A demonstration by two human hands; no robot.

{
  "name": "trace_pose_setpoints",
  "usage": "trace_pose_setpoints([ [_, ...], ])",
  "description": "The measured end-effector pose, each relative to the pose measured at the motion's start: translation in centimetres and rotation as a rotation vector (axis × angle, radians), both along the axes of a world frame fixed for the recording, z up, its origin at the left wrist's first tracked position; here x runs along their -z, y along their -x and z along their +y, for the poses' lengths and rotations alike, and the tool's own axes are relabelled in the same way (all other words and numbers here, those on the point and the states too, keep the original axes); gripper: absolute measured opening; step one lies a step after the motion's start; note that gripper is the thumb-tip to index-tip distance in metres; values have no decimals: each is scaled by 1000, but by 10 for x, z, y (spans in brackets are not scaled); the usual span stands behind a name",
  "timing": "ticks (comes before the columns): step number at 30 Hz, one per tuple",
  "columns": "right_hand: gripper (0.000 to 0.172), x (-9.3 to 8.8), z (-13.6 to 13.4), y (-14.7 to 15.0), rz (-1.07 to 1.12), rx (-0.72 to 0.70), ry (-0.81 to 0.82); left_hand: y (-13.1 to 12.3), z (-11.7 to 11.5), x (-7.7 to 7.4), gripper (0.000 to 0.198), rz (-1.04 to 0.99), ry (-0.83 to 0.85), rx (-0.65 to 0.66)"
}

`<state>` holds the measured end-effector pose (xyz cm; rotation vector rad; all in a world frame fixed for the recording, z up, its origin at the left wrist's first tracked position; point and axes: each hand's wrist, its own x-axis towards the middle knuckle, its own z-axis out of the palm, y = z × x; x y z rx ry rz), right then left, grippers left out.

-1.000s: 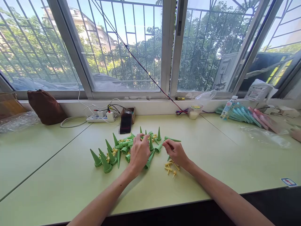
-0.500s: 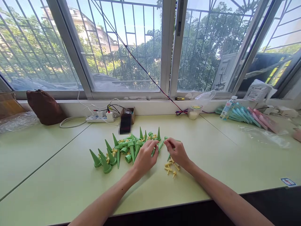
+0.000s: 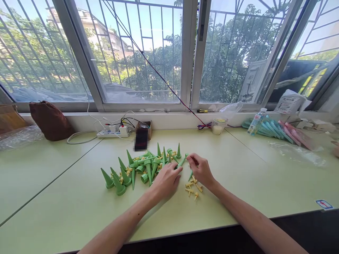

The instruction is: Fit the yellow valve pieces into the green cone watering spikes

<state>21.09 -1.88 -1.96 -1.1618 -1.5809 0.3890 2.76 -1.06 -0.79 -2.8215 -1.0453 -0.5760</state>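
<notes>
Several green plastic cone spikes (image 3: 120, 186) with ribbed caps lie and stand in a pile at the table's middle. Small yellow plastic fittings (image 3: 189, 191) are scattered below my right hand, with more among the cones. My left hand (image 3: 166, 180) rests at the pile's right end, its fingers apart and reaching to the cones; no held item shows. Thumb and fingertips of my right hand (image 3: 200, 170) are pinched together; whatever is between them is too small to make out. A green cone (image 3: 182, 161) lies between the hands, and another shows partly beneath the right hand.
Behind the pile are a small cardboard box (image 3: 149, 129) and a power strip (image 3: 106, 133) with cables. A brown bag (image 3: 51, 120) stands at left. A plastic cup (image 3: 218, 126), a bottle (image 3: 256, 121) and teal and pink packets (image 3: 275, 130) line the back right.
My left hand has lowered slightly and turned, its fingers stretching to the right and uncovering cones behind it. My right hand has shifted a little to the right, still pinched.
</notes>
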Motion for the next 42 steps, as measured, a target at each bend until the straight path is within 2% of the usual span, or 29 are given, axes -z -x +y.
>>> trace_pose_setpoints([
  [8, 33, 1, 0, 1, -9, -3, 0, 1, 0, 1, 22, 24, -24, 58],
  [22, 31, 0, 0, 1, -20, -21, 5, 0, 2, 4, 14, -34, -27, 74],
  [29, 24, 2, 1, 2, 13, -30, 18, -2, 1, 1, 13, -295, 23, 94],
  [34, 28, 1, 0, 2, 9, -70, 56, -5, -4, -2, 11, -489, 80, 141],
  [42, 27, 0, -1, 1, 6, -90, 51, -6, -4, 1, 27, -526, 108, 112],
])
